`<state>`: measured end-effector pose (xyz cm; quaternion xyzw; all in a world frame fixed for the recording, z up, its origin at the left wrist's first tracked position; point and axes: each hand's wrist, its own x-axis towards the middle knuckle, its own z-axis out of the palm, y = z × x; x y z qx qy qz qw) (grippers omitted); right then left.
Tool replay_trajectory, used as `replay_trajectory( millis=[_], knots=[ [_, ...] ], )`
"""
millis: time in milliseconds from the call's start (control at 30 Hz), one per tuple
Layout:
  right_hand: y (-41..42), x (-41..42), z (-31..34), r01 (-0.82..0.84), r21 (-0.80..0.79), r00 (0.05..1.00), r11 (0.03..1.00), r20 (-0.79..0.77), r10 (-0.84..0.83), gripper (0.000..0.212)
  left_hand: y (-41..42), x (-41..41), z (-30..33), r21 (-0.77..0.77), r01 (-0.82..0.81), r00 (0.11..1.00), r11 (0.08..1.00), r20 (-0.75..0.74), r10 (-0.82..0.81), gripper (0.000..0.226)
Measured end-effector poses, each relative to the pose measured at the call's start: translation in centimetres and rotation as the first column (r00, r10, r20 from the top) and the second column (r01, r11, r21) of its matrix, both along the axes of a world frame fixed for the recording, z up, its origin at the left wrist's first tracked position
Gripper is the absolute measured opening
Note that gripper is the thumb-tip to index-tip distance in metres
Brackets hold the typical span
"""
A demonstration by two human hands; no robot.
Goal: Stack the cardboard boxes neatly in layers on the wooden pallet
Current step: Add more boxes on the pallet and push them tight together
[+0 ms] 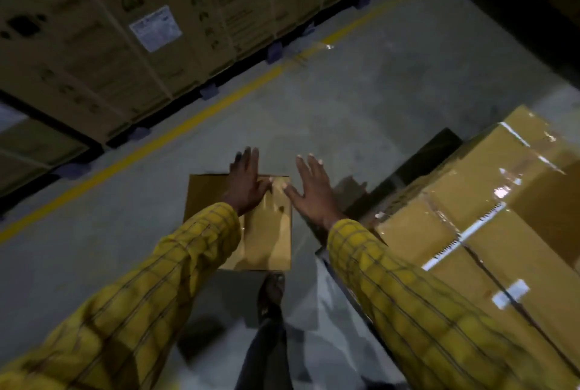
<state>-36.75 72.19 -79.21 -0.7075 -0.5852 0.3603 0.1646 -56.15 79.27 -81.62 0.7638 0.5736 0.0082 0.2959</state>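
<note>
A small taped cardboard box (266, 232) lies flat on the concrete floor in front of my foot. Over its far end my left hand (246, 182) hovers with fingers spread; I cannot tell whether it touches the box. My right hand (314, 192) is open too, palm down, just past the box's right edge and holding nothing. To the right stands a stack of larger taped cardboard boxes (489, 210). The pallet under them is hidden.
Tall strapped cartons (125, 28) on dark pallets line the far side, behind a yellow floor line (188, 126). Grey concrete floor (392, 82) stretches between them and me. My foot (271, 292) stands just behind the small box.
</note>
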Motion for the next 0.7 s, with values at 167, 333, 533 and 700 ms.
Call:
replay_trajectory(
  millis=[167, 333, 533, 700],
  knots=[
    [3.0, -6.6, -5.3, -0.056, -0.223, 0.998, 0.973, 0.013, 0.06, 0.085, 0.7, -8.6, -4.9, -0.069, -0.167, 0.977, 0.984, -0.143, 0.156, 0.091],
    [4.0, -8.4, -8.5, -0.043, -0.323, 0.99, 0.945, 0.114, 0.084, 0.09, 0.4, -13.0, -7.3, -0.179, -0.415, 0.894, 0.892, -0.264, 0.363, 0.103],
    [4.5, -7.4, -9.0, 0.014, -0.289, 0.997, 0.957, 0.081, 0.01, 0.094, 0.7, -13.2, -7.2, -0.327, -0.494, 0.862, 0.806, -0.061, 0.503, 0.115],
    [5.4, -5.9, -6.6, 0.073, -0.258, 0.995, 0.963, 0.08, -0.054, 0.093, 2.3, -11.5, -4.0, -0.264, -0.441, 0.891, 0.858, -0.016, 0.453, 0.113]
  ],
)
